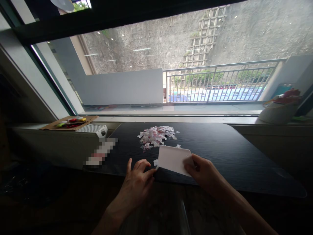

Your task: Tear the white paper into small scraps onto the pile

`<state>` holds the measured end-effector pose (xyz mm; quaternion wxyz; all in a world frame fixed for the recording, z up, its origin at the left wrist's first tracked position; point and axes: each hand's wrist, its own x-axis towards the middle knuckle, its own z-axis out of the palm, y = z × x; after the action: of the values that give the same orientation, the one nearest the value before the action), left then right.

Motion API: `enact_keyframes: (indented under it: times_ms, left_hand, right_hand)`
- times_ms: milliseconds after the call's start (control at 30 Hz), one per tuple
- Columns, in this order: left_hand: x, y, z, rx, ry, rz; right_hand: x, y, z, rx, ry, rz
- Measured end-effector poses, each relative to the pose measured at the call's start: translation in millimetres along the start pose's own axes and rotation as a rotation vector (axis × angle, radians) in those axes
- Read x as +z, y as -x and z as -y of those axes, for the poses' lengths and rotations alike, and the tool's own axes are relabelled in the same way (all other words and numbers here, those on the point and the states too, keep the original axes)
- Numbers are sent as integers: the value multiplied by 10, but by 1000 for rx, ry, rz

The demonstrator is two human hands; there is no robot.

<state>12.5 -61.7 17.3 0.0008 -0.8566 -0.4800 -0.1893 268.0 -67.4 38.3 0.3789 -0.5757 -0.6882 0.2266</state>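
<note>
My right hand (199, 166) grips a white rectangular card (174, 159) with rounded corners by its right end, holding it tilted over the dark table. My left hand (139, 176) is at the table's near edge, its fingers bent and apart, the little finger stretched up. One fingertip is beside the card's lower left corner, where a tiny pale bit shows; whether I touch it is unclear. A small white paper scrap (156, 162) lies just beyond that fingertip. Farther back, a heap of torn paper scraps (156, 136), white and pinkish, rests on the table.
The black wood-grain table (220, 153) has a rounded right end and stands against the window sill. A white box-like device (94, 130) and cardboard (49, 125) with colourful items are at left. A pale container (276, 111) stands at the right sill. A blurred-out patch covers the table's left end.
</note>
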Motion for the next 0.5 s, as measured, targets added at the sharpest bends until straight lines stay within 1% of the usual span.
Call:
enact_keyframes:
  times_ms: [167,267,367,500]
  left_hand:
    - [5,0,30,7,-17,-30]
    - [27,-41,13,21,-17,-41]
    - [37,-62,-10,35,-19,-22]
    - [17,-68,-36,26,-31,-10]
  right_hand:
    - [-131,95,-14,34,-25,-24]
    - [-129,110,32,31,10,-21]
    - [-108,111,50,32,45,-16]
    - [-139,143,14,58,-14,-9]
